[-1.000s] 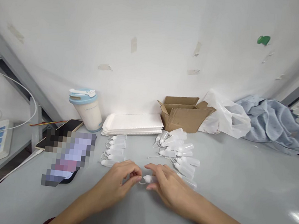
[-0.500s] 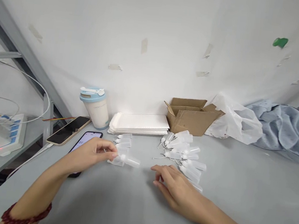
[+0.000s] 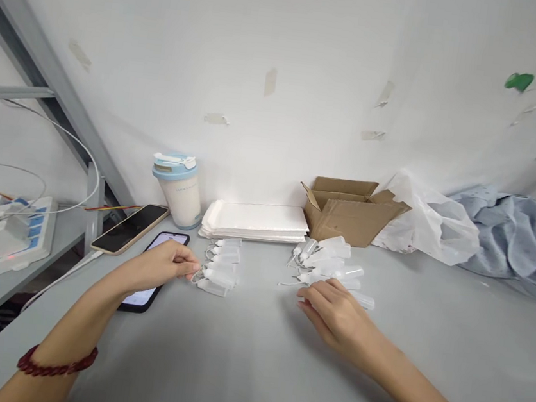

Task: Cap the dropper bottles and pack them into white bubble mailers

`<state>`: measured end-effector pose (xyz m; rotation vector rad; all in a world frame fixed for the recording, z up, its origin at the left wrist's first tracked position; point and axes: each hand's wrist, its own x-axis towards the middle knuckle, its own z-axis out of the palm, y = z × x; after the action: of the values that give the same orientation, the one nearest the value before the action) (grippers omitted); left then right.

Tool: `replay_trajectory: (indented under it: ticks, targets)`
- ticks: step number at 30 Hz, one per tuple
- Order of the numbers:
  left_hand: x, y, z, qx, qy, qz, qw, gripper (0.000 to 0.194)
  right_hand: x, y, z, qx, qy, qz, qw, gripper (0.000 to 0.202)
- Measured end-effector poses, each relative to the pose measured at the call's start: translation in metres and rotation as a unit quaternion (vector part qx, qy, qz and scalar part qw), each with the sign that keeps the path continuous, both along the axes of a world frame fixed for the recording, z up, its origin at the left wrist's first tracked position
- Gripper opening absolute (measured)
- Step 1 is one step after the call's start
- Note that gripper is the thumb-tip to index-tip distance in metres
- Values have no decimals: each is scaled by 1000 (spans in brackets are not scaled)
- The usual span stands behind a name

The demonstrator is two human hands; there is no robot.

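At left, below a lidded cup [image 3: 180,194], the left hand [image 3: 167,268] pinches the cord [image 3: 197,275] of a small bottle [image 3: 219,278] in a row. Right of centre, an open carton [image 3: 355,220] stands behind piled bottles [image 3: 326,259], the right hand [image 3: 333,311] curled against their near edge, its grip unclear. A grey tabletop [image 3: 225,364] meets a white wall [image 3: 329,46].

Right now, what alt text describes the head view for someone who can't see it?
A person's left hand is at the left side of a row of small translucent bottles on a gray table; the right hand is at the near edge of a looser bottle pile. Behind are a cup, white stack and open box.
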<state>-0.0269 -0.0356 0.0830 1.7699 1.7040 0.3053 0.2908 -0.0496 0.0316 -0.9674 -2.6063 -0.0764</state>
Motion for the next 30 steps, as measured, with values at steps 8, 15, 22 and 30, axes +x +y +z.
replay_trajectory:
  ticks: [8, 15, 22, 30]
  targets:
    - [2, 4, -10, 138, 128, 60, 980, 30, 16, 17, -3, 55, -40, -69, 995, 21]
    - [22, -3, -16, 175, 122, 37, 976, 32, 22, 23, -2, 66, -30, -110, 991, 16]
    - [38, -9, -21, 226, 104, 10, 969, 28, 16, 21, -9, 17, -70, -94, 993, 16]
    - [55, -17, -22, 198, -1, -23, 980, 26, 11, 27, -26, 61, -52, -134, 988, 25]
